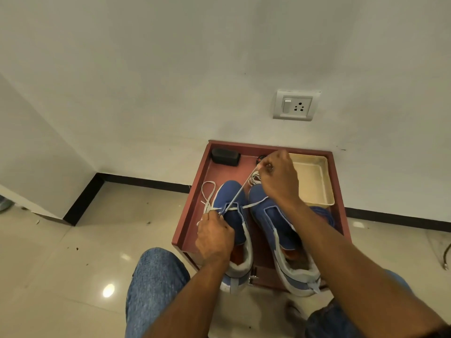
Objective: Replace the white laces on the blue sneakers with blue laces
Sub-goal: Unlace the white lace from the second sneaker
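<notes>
Two blue sneakers stand side by side on a low reddish-brown cabinet top (pixel 195 198), toes toward the wall. The left sneaker (pixel 233 211) has a white lace (pixel 238 195) through its front eyelets. My right hand (pixel 278 176) pinches one end of that lace and holds it taut, raised above the right sneaker (pixel 271 215). My left hand (pixel 214 237) rests on the left sneaker's side and grips the lace near the eyelets. A loose loop of the lace (pixel 208 191) lies to the left of the shoe. A blue lace bundle (pixel 325 214) peeks out behind my right forearm.
A cream tray (pixel 314 181) sits at the cabinet's back right, a black case (pixel 225 156) at the back left. A small bunch of white lace (pixel 255 178) lies by the right shoe's toe. A wall socket (pixel 295 105) is above. My knees in jeans are below.
</notes>
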